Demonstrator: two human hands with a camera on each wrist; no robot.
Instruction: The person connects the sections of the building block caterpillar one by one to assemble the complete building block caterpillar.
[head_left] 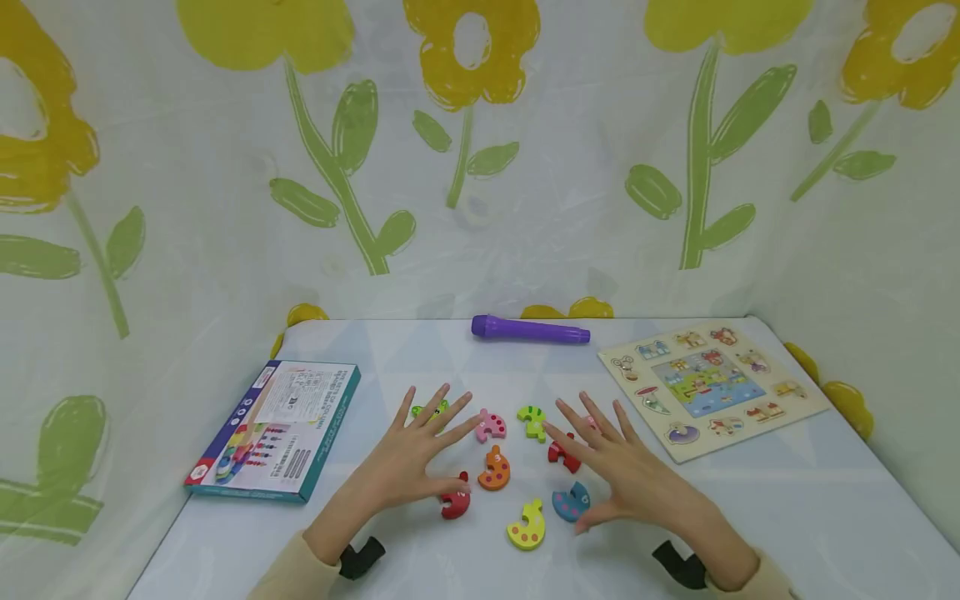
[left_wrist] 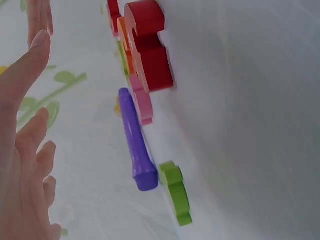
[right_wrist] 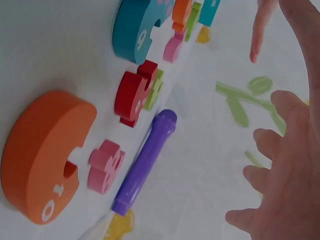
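My left hand (head_left: 405, 458) is spread above the left side of a group of small colourful wooden puzzle pieces, holding nothing. Its thumb overlaps a red piece (head_left: 454, 502) in the head view. Spread likewise over the right side is my right hand (head_left: 630, 471), near a blue piece (head_left: 570, 502) and a red piece (head_left: 562, 454). Between the hands lie an orange piece (head_left: 494, 471), a yellow piece (head_left: 527, 529), a pink piece (head_left: 491, 426) and a green piece (head_left: 533, 423). An orange piece marked 10 (right_wrist: 40, 160) shows in the right wrist view; my right hand hides it from the head view.
A purple toy microphone (head_left: 530, 330) lies at the table's back edge. To the left is a flat printed box (head_left: 281, 429); at the right lies a wooden picture puzzle board (head_left: 712, 387). A flower-printed curtain (head_left: 525, 233) surrounds the white table (head_left: 810, 517).
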